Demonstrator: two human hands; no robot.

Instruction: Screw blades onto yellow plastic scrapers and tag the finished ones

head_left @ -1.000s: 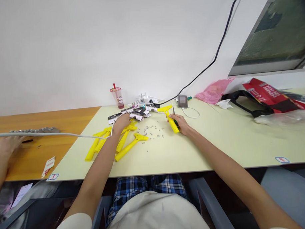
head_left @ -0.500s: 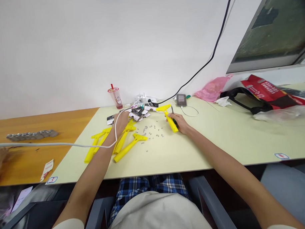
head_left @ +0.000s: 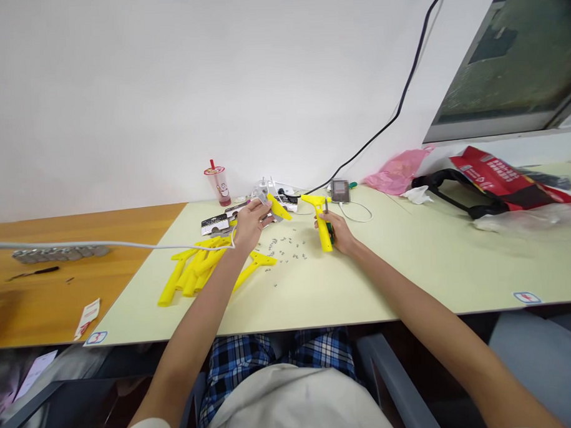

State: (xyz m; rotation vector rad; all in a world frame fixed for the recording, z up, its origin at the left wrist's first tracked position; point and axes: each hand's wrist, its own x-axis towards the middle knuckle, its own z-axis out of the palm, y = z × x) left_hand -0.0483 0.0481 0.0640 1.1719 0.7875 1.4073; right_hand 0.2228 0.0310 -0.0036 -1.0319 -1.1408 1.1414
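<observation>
In the head view my left hand [head_left: 251, 224] is closed on a small yellow plastic piece [head_left: 279, 207], with a thin greyish piece showing beside it. My right hand [head_left: 338, 233] grips a yellow T-shaped scraper handle [head_left: 324, 228], head up, together with a screwdriver [head_left: 331, 231] whose dark-and-green grip shows behind it. Between and below the hands, many tiny screws [head_left: 282, 248] lie scattered on the pale tabletop [head_left: 307, 294]. More yellow scraper handles [head_left: 175, 281] are piled left of my left forearm, which partly covers another one [head_left: 254, 265].
Black-and-white printed cards [head_left: 215, 224] lie behind the pile, near a pink drink cup [head_left: 219, 188]. A small grey device [head_left: 339, 190] with a white cable stands by the wall. A white cable [head_left: 127, 246] crosses at left. A red bag [head_left: 504, 175] lies right.
My left hand has moved right from the cards and pile and now holds up the yellow piece. The scraper handle in my right hand has turned more upright. Another handle lies on the pile.
</observation>
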